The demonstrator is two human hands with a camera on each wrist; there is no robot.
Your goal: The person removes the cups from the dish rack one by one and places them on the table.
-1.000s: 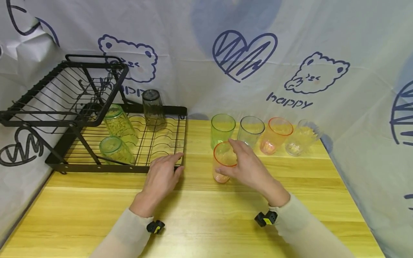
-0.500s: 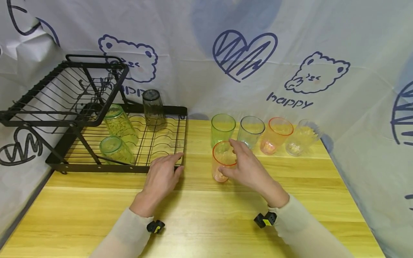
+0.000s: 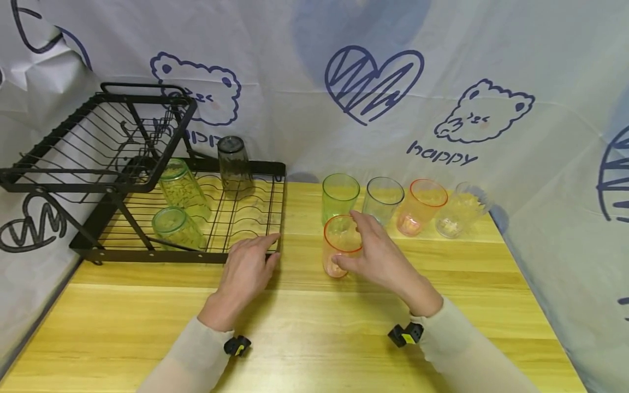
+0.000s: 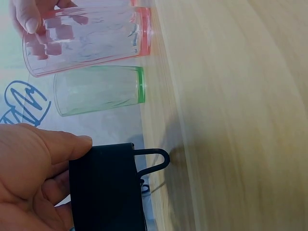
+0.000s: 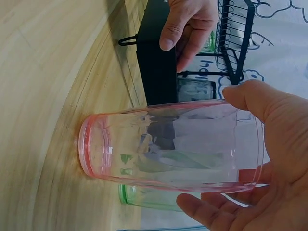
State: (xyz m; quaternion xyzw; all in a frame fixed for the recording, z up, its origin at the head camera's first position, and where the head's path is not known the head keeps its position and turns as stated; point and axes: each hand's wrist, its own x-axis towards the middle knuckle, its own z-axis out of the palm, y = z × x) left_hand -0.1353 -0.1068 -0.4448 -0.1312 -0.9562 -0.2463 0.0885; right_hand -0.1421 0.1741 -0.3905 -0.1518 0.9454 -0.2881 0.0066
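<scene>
The right hand [image 3: 380, 254] holds, half-closed, the pink glass [image 5: 192, 149], upright right of the dish rack [image 3: 147, 255]; the left hand [image 3: 248, 265] grips the rack's near-right corner. Apply light, even thumb-and-finger pressure; firmness I cannot judge.

Backed and flanked by pale sheeting [image 3: 285, 98], creased at far left and printed in dark blue with a hatched heart [image 3: 374, 82], bear faces [image 3: 484, 117] and the word "happy" [image 3: 442, 153]. Tinted up top by a soft blue patch [image 3: 358, 24]. Fronted by a yellowish wood-grain tabletop [image 3: 309, 349], lit to a gentle sheen toward the near middle.
</scene>
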